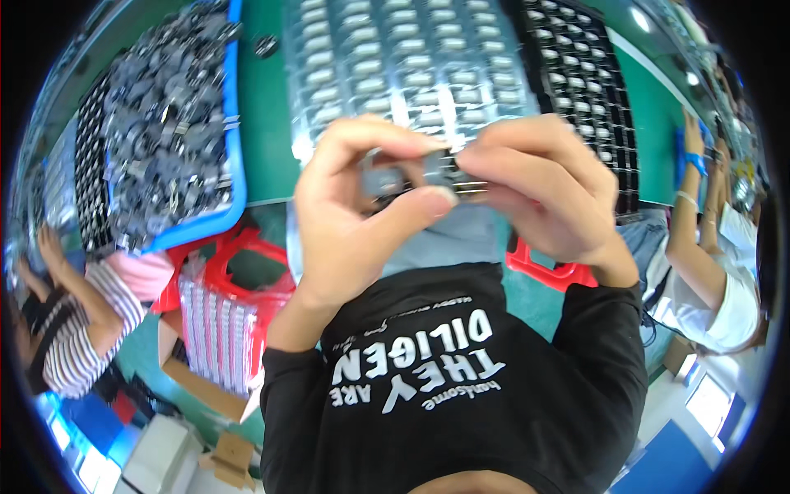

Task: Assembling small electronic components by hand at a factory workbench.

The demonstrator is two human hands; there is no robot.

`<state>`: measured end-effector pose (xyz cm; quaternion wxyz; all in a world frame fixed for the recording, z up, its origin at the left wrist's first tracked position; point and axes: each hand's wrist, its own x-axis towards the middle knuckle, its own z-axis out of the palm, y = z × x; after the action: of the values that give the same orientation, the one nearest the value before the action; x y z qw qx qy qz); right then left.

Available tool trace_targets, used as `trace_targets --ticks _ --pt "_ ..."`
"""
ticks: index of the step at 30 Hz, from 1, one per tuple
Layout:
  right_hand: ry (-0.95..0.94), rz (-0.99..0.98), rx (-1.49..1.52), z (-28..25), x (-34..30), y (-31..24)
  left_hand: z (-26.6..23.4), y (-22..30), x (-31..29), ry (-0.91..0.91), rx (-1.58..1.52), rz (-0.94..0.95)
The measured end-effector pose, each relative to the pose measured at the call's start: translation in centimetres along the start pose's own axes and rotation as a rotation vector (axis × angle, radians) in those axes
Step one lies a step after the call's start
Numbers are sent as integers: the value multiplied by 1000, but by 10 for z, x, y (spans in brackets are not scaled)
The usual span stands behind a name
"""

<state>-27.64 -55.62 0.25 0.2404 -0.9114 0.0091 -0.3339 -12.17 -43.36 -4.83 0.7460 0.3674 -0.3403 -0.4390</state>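
In front of my chest, my left hand (pixel 333 218) is closed, thumb and index finger pinching a small dark grey part with shiny metal pins (pixel 440 170). From the other side, the bent fingers of my right hand (pixel 559 181) grip the same part near its pins. A grey rounded piece (pixel 383 181) shows inside the curl of my left hand; whether it joins the pinned part I cannot tell. Just beyond both hands lies a clear plastic tray (pixel 298 95) with rows of small whitish cylindrical parts. Motion blurs the fingertips and the part's details.
A blue-rimmed bin (pixel 236 156) heaped with loose dark and grey parts stands at the left. Black trays (pixel 627 132) of parts lie at the right on the green table (pixel 267 123). Red stools (pixel 216 272) stand below. Co-workers sit on both sides, a striped sleeve (pixel 115 300) at left.
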Motion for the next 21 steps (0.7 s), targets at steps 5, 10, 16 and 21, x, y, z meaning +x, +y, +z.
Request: trace_targets --ticks 5,10,16,21 --pt "145 158 268 10 -11 3 7 -3 -2 81 202 147" --pt "173 45 -111 -28 -8 13 8 16 8 19 -82 -184" --pt "73 211 -788 -118 -56 92 -5 35 16 -122 -56 -339" --pt "-56 336 -836 -136 -87 118 -27 44 22 -218 134 -430"
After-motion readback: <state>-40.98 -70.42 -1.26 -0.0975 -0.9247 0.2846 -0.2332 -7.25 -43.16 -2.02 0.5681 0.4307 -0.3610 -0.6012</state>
